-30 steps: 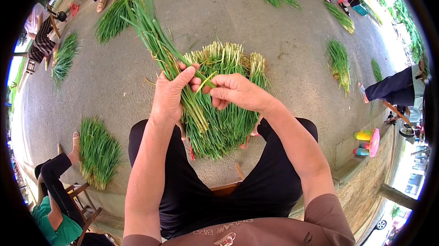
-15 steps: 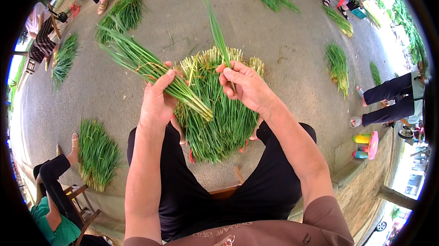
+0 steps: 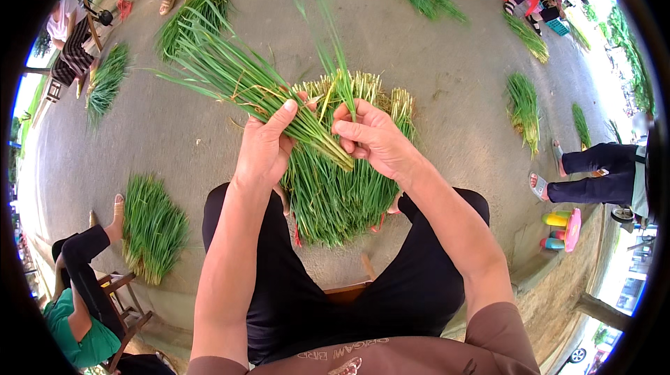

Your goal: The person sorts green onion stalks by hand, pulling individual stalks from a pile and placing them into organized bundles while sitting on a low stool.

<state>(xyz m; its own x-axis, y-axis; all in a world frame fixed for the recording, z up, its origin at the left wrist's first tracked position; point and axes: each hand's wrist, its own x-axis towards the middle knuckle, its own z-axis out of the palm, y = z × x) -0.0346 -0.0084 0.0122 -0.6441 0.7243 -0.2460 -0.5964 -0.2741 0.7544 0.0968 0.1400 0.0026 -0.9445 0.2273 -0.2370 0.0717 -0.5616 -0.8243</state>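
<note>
My left hand [image 3: 272, 139] grips a thick bunch of garlic chives [image 3: 252, 89], its leaf tips pointing up and left and its pale cut ends down and right. In my right hand [image 3: 368, 131], thumb and fingers pinch a few loose garlic chives [image 3: 340, 68], which rise upward with blurred tips. These stand beside the cut ends of the bunch. Below both hands a big pile of garlic chives [image 3: 342, 200] lies on the ground between my feet, stalk ends away from me. Red ties [image 3: 298, 237] show at its near edge.
Chive piles lie left [image 3: 155, 228], far left [image 3: 107, 85] and right [image 3: 523, 113] on the concrete ground [image 3: 453, 131]. Several people sit around; a person in dark trousers [image 3: 600, 173] is at right. A pink stool with coloured legs [image 3: 572, 230] lies near the right edge.
The bunch in my left hand has moved right, closer to my right hand. The loose chives in my right hand have shifted slightly and now meet the bunch's lower end. The whole view has shifted a little.
</note>
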